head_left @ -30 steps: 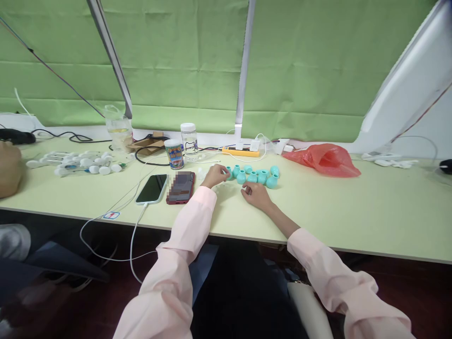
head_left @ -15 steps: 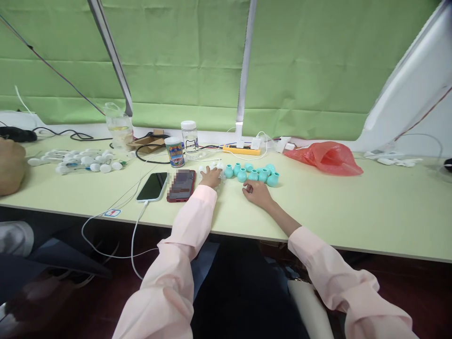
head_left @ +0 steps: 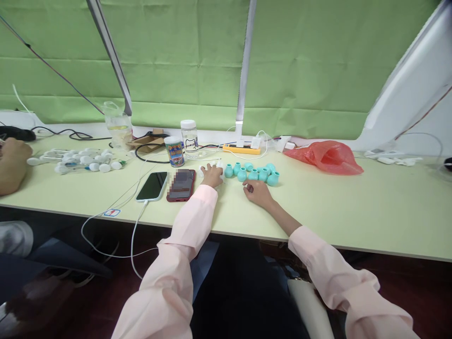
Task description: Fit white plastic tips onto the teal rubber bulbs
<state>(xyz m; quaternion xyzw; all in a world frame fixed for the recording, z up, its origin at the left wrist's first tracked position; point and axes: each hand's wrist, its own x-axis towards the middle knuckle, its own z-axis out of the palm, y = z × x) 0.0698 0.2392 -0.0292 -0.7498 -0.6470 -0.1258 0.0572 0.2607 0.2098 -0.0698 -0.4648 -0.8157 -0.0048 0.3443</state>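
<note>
My left hand (head_left: 212,176) lies over a small group of white and clear pieces (head_left: 219,164), fingers spread and pointing away from me. The hand covers most of these pieces, so their kind is unclear. To its right stands a cluster of several small teal round pots (head_left: 242,175) with narrow necks and open mouths. Just in front of the pots, my right hand (head_left: 257,192) rests on the table with its fingers curled in, and nothing shows in it.
Left of my left hand lie a red-cased phone (head_left: 181,185) and a charging white phone (head_left: 152,186). Behind are a printed tub (head_left: 174,151), a clear jar (head_left: 189,138) and a yellow power strip (head_left: 242,149). A red plastic bag (head_left: 325,157) lies right; another person's hand (head_left: 14,162) is far left.
My left hand has shifted very slightly over the white and clear pieces. My right hand and the teal pots look unmoved. The other person's hand at far left has turned a little.
</note>
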